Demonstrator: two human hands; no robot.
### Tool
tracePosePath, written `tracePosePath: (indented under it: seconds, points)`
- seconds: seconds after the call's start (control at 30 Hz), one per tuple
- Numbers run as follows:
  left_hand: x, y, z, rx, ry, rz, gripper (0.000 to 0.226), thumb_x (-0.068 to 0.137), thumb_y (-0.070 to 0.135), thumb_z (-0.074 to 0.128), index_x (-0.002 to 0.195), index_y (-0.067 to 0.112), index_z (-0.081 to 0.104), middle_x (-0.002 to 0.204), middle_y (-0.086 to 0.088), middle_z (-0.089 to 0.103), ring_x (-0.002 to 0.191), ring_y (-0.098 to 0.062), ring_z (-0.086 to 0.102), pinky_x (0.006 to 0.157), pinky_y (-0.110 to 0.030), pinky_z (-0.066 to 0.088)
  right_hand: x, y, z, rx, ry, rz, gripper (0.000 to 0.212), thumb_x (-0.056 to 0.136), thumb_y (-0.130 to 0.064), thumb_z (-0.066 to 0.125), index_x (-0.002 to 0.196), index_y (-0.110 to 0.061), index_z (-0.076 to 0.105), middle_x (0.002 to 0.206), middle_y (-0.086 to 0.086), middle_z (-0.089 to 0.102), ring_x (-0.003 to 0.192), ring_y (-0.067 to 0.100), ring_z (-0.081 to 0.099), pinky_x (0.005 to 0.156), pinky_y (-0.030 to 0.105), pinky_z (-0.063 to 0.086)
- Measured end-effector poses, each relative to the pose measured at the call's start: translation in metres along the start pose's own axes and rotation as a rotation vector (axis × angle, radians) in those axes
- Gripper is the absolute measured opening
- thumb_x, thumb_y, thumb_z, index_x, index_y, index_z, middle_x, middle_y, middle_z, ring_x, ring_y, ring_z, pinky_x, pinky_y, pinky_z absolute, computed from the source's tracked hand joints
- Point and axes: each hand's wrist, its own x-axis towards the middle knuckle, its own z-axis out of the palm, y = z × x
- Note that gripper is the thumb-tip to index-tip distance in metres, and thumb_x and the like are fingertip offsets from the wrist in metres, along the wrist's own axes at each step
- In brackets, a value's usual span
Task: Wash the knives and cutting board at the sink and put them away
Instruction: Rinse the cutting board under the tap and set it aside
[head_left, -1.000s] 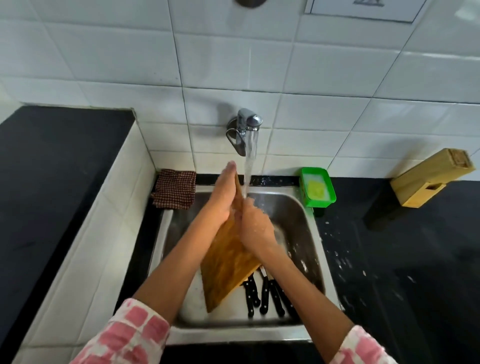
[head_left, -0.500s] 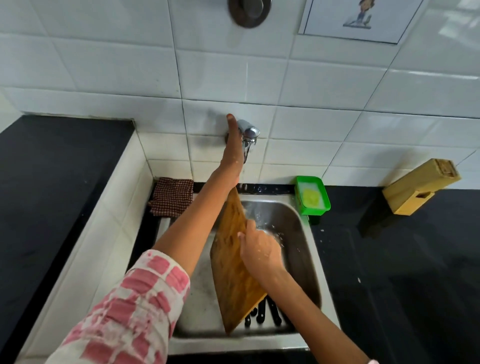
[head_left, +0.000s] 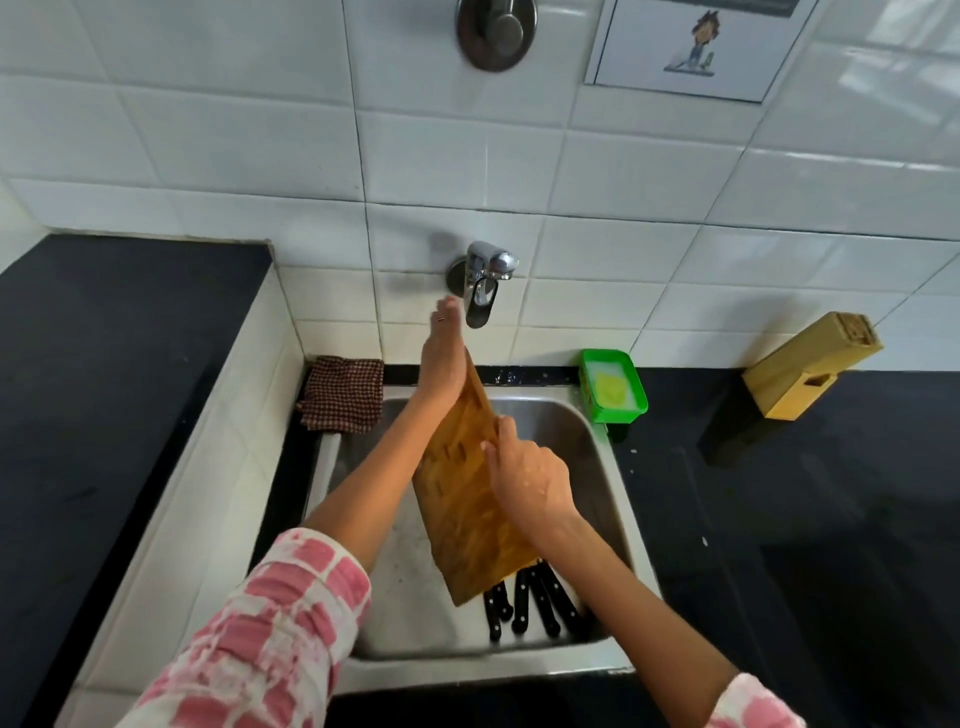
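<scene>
Our right hand grips the cutting board, held tilted over the sink; our left hand, fingers straight, rests by its top edge below the tap. No water runs, so rinsing seems finished. Next, we judge, comes setting the board aside on the desk, then washing the knives lying in the sink.

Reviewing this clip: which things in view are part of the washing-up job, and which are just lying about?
Part of the job:
cutting board, gripped by the right hand
left hand, by the tap
knives in the sink
knife block
green soap dish

Lying about:
checked cloth
wall picture
</scene>
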Motion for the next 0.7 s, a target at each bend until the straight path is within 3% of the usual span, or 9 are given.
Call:
tracePosePath:
  seconds: [0.07, 0.1, 0.2, 0.3, 0.4, 0.5, 0.53, 0.6, 0.7]
  points:
    - [0.000, -0.026, -0.011, 0.055, 0.029, -0.029, 0.056, 0.101, 0.038, 0.023, 0.150, 0.014, 0.008, 0.158, -0.007, 0.009, 0.144, -0.021, 0.015, 0.115, -0.031, 0.014, 0.001, 0.004, -0.005, -0.006, 0.024, -0.025, 0.034, 0.101, -0.036, 0.028, 0.127, -0.016, 0.034, 0.099, 0.008, 0.066, 0.086, 0.028, 0.066, 0.076, 0.041, 0.054]
    - [-0.003, -0.038, -0.016, 0.033, 0.017, -0.081, 0.059, 0.100, 0.037, 0.032, 0.150, 0.018, 0.006, 0.158, -0.008, 0.009, 0.144, -0.025, 0.014, 0.116, -0.038, 0.015, 0.002, 0.008, -0.009, -0.013, 0.038, -0.060, 0.034, 0.101, -0.036, 0.028, 0.128, -0.017, 0.034, 0.098, 0.008, 0.066, 0.085, 0.028, 0.066, 0.076, 0.041, 0.055]
    - [-0.009, -0.075, -0.034, -0.091, -0.100, -0.286, 0.078, 0.089, 0.035, 0.055, 0.149, 0.026, 0.007, 0.152, -0.010, 0.024, 0.134, -0.032, 0.033, 0.108, -0.050, 0.033, -0.004, 0.020, -0.025, -0.008, 0.065, -0.178, 0.034, 0.100, -0.039, 0.030, 0.129, -0.022, 0.034, 0.091, 0.002, 0.065, 0.074, 0.020, 0.065, 0.073, 0.036, 0.056]
    - [-0.015, -0.094, -0.051, 0.064, -0.333, -0.261, 0.079, 0.078, 0.025, 0.072, 0.144, 0.020, 0.030, 0.135, -0.008, 0.049, 0.124, -0.031, 0.048, 0.102, -0.050, 0.041, -0.012, 0.041, -0.038, 0.090, 0.103, -0.242, 0.035, 0.099, -0.040, 0.035, 0.132, -0.028, 0.036, 0.094, -0.002, 0.064, 0.076, 0.015, 0.063, 0.073, 0.030, 0.055]
    - [-0.018, -0.085, -0.059, 0.396, -0.419, -0.164, 0.071, 0.068, 0.032, 0.080, 0.128, 0.016, 0.046, 0.115, 0.000, 0.056, 0.108, -0.022, 0.056, 0.092, -0.038, 0.048, -0.018, 0.066, -0.050, 0.364, 0.099, -0.215, 0.034, 0.098, -0.035, 0.041, 0.131, -0.029, 0.043, 0.111, -0.005, 0.062, 0.097, 0.013, 0.059, 0.087, 0.030, 0.049]
    - [-0.027, -0.060, -0.059, 0.449, -0.483, -0.130, 0.089, 0.047, 0.062, 0.079, 0.118, 0.018, 0.051, 0.103, 0.004, 0.059, 0.095, -0.018, 0.061, 0.078, -0.027, 0.050, -0.033, 0.096, -0.056, 0.538, 0.171, -0.186, 0.033, 0.097, -0.031, 0.044, 0.129, -0.027, 0.050, 0.111, -0.010, 0.058, 0.103, 0.012, 0.053, 0.092, 0.030, 0.043]
    - [-0.035, -0.050, -0.054, 0.470, -0.489, -0.123, 0.092, 0.042, 0.067, 0.077, 0.116, 0.019, 0.052, 0.101, 0.004, 0.059, 0.088, -0.013, 0.061, 0.073, -0.026, 0.050, -0.042, 0.109, -0.057, 0.614, 0.204, -0.175, 0.032, 0.097, -0.030, 0.045, 0.128, -0.025, 0.051, 0.109, -0.012, 0.058, 0.103, 0.012, 0.054, 0.092, 0.029, 0.043]
    - [-0.049, -0.029, -0.041, 0.536, -0.445, -0.064, 0.074, 0.052, 0.059, 0.078, 0.111, 0.019, 0.057, 0.092, 0.006, 0.060, 0.078, -0.008, 0.059, 0.071, -0.026, 0.050, -0.057, 0.139, -0.058, 0.753, 0.264, -0.170, 0.030, 0.097, -0.027, 0.047, 0.126, -0.022, 0.053, 0.105, -0.014, 0.058, 0.100, 0.009, 0.057, 0.090, 0.025, 0.046]
    - [-0.079, 0.016, -0.008, 0.712, -0.294, 0.127, 0.052, 0.063, 0.049, 0.079, 0.100, 0.018, 0.062, 0.088, 0.003, 0.062, 0.081, -0.018, 0.060, 0.070, -0.029, 0.047, -0.080, 0.185, -0.058, 0.947, 0.340, -0.138, 0.025, 0.093, -0.030, 0.049, 0.114, -0.021, 0.059, 0.103, -0.011, 0.063, 0.097, 0.004, 0.060, 0.083, 0.018, 0.050]
